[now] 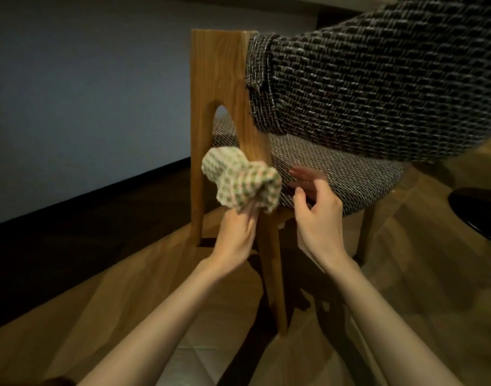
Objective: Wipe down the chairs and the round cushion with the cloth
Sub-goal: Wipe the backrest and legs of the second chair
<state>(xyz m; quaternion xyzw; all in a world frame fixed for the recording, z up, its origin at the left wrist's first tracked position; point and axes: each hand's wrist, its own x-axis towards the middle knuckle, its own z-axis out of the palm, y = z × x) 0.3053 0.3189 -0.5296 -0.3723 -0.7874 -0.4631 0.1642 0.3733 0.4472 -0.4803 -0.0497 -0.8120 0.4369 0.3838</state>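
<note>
1. The left hand (237, 232) grips the cloth (238, 181) from below, with its fingers curled tight round a gathered end. The rest of the green-and-cream checked fabric bunches out above the knuckles.
2. The chair (216, 73) stands straight ahead of the grip. The bunched cloth lies against its wooden upright (252, 129), just above the left fingers, about level with the seat's edge.
3. The seat (336, 160), covered in a dark woven fabric, lies just to the right of the cloth. Whether the two touch cannot be told.
4. The right hand (319, 215) holds nothing. Its fingers are loosely spread and slightly bent over the near edge of the seat, just beside the cloth. The fingertips are blurred, so contact with the seat cannot be told.
5. The backrest (378, 87), in the same weave, hangs well above both hands and curves off to the right.
6. Below the grip, a wooden leg (273, 274) runs down between the bare forearms to the wood floor (144, 288).
7. A grey wall (85, 93) stands well to the left of the grip, and a glossy black object (478, 210) sits far to the right of the right hand.
</note>
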